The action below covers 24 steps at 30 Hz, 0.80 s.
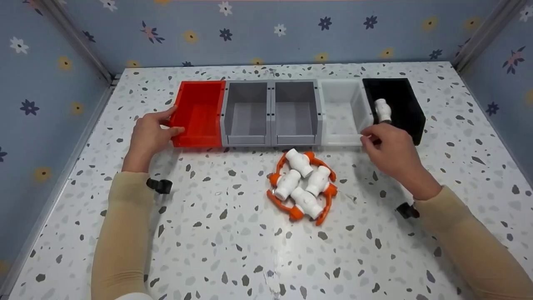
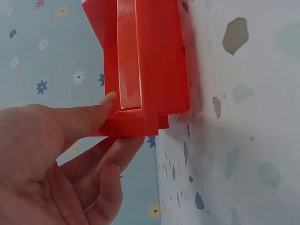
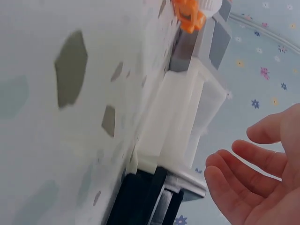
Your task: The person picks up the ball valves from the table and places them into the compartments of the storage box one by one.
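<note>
My left hand (image 1: 150,132) pinches the side wall of a red bin (image 1: 200,141) at its front left corner. In the left wrist view the thumb lies on the rim and the other fingers are outside, beneath it. My right hand (image 1: 393,148) is over the front corner where a white bin (image 1: 341,140) meets a black bin (image 1: 410,100). The right wrist view shows its fingers (image 3: 234,176) loosely bent, with nothing between them and the thumb. Inside the black bin stands a white ball valve (image 1: 382,109), its lower end partly hidden.
Two grey bins (image 1: 247,140) sit between the red and white ones, all in one row. In front of them, several white ball valves (image 1: 306,202) with orange handles lie in a ring on the speckled table (image 1: 208,241). Flowered walls (image 1: 258,37) enclose the back and sides.
</note>
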Motion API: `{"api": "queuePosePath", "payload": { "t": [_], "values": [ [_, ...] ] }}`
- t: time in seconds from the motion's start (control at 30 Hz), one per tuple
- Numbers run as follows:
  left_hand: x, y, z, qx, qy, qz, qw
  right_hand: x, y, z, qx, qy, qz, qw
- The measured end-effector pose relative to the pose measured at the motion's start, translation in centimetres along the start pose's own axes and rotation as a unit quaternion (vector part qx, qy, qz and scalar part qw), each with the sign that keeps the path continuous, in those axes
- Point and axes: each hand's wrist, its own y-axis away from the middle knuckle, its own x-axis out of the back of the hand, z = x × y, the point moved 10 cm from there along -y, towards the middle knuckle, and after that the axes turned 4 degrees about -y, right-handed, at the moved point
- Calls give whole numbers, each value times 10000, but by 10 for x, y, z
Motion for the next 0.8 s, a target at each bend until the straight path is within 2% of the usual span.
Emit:
{"api": "queuePosePath", "payload": {
  "t": [0.2, 0.5, 0.8],
  "values": [
    [-1, -1, -4, 96, 58, -87, 9999, -15, 10, -13, 20, -219, -412, 9989],
    [0, -2, -3, 76, 79, -59, 9999, -40, 20, -21, -274, -777, -1144, 9900],
    [-1, 0, -3, 144, 143, -84, 9998, -58, 30, -35, -314, -830, -1734, 9809]
  ]
}}
